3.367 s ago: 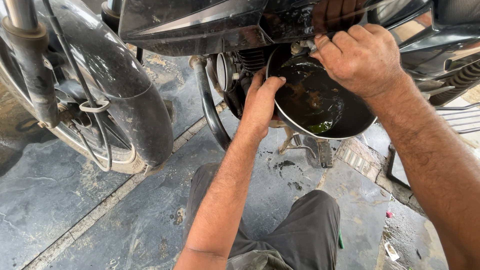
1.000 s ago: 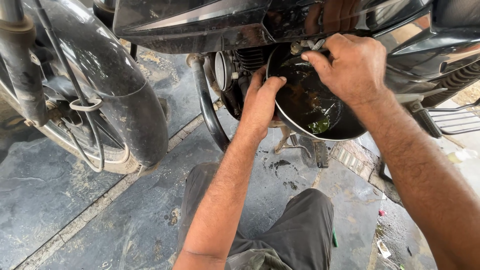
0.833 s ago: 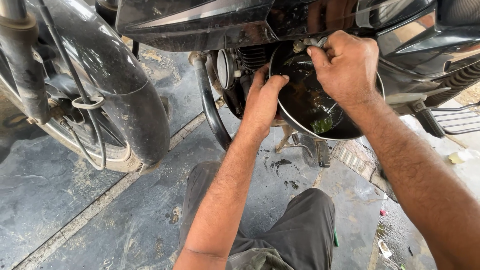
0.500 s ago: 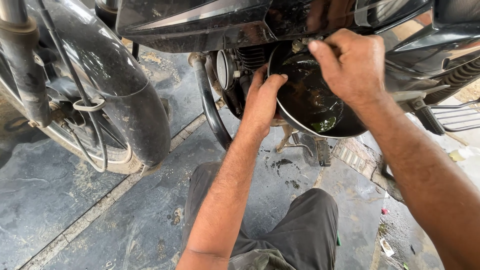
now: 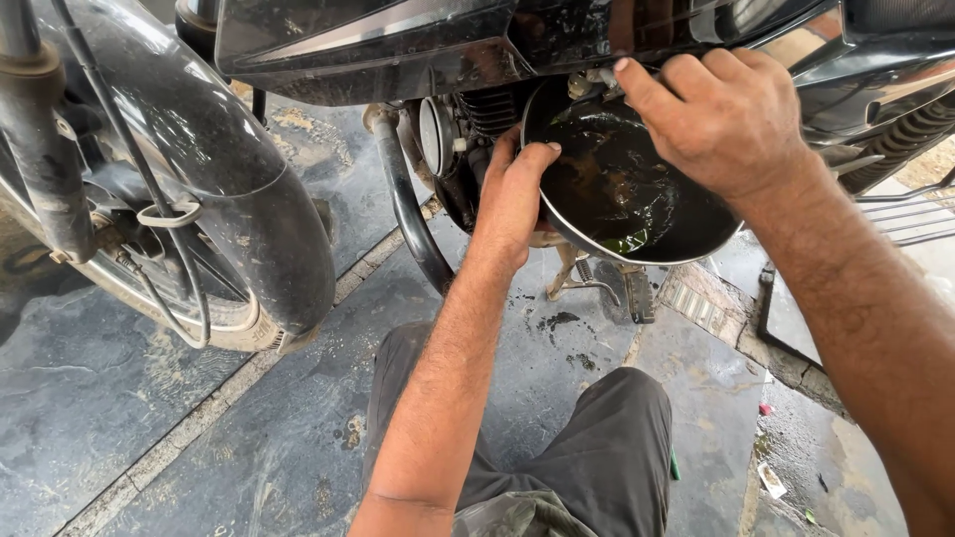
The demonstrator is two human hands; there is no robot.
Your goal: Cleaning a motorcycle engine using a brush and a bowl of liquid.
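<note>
Your left hand [image 5: 514, 194] grips rim of round pan [image 5: 637, 194] with dark oil, held under motorcycle engine [image 5: 468, 119]. Your right hand [image 5: 726, 114] above pan, fingers curled on small part at engine; cannot tell what. Front wheel [image 5: 199, 239] left.

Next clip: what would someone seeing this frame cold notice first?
A round metal pan of dark oil, held up under the motorcycle engine in the upper middle. The left hand holds the pan's left rim, while the right hand reaches over its far edge with fingertips at a fitting on the engine. At left stands the front wheel under its black mudguard, above a wet, stained stone floor.
</note>
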